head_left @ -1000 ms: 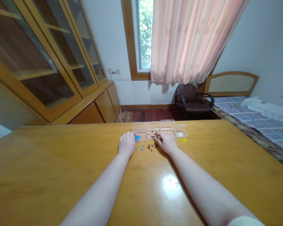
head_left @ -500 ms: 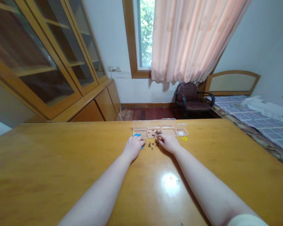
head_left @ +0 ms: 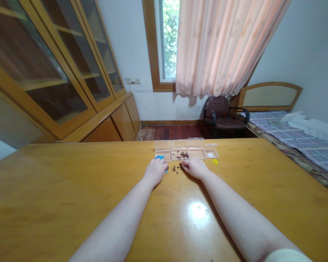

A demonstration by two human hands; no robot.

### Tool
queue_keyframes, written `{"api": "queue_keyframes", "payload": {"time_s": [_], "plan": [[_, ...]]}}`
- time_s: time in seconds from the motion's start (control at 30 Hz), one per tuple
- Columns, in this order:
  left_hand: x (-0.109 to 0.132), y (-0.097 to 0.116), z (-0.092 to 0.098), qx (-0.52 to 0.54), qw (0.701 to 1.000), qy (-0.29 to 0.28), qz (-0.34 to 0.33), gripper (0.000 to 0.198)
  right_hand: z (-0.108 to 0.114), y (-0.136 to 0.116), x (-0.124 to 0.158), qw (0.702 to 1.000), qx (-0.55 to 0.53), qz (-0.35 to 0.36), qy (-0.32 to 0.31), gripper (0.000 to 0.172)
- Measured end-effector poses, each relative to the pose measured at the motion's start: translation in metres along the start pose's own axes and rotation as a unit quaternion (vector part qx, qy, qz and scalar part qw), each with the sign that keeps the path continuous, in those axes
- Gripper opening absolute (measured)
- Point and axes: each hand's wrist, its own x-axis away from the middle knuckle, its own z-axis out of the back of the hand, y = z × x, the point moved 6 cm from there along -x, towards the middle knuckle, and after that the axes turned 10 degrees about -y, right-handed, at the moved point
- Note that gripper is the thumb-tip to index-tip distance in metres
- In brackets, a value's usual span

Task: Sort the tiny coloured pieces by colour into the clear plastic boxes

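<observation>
The left hand (head_left: 154, 171) is resting low, fingers curling, perhaps to shelter the blue pieces (head_left: 160, 157) showing just beyond its knuckles; whether it is gripping any, I cannot tell. Beyond both hands, clear boxes (head_left: 196, 153) are standing in a row, their raised lids (head_left: 196, 143) probably leaving them reachable. Loose brown pieces (head_left: 174, 169) are lying between the hands, handy to either; more are sitting in a box just beyond. The right hand (head_left: 195, 168) is bringing thumb and forefinger narrowly together, suiting such small things; whether a piece is between them, I cannot tell. Yellow pieces (head_left: 214, 161) are lying to its right, apart from the brown.
</observation>
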Motion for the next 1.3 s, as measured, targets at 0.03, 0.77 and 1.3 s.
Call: {"api": "queue_keyframes", "payload": {"time_s": [0.03, 0.77, 1.3], "plan": [[0.000, 0.000, -0.001, -0.004, 1.000, 0.001, 0.001, 0.015, 0.000, 0.000, 0.000, 1.000, -0.001, -0.002, -0.002, 0.028], [0.001, -0.051, -0.006, 0.098, 0.968, 0.069, 0.219, 0.026, 0.002, 0.005, -0.001, 0.994, -0.087, -0.026, 0.067, 0.022], [0.004, -0.047, -0.003, 0.182, 0.962, 0.147, 0.142, 0.027, 0.014, 0.033, 0.002, 0.981, -0.079, -0.104, 0.143, 0.030]]}}
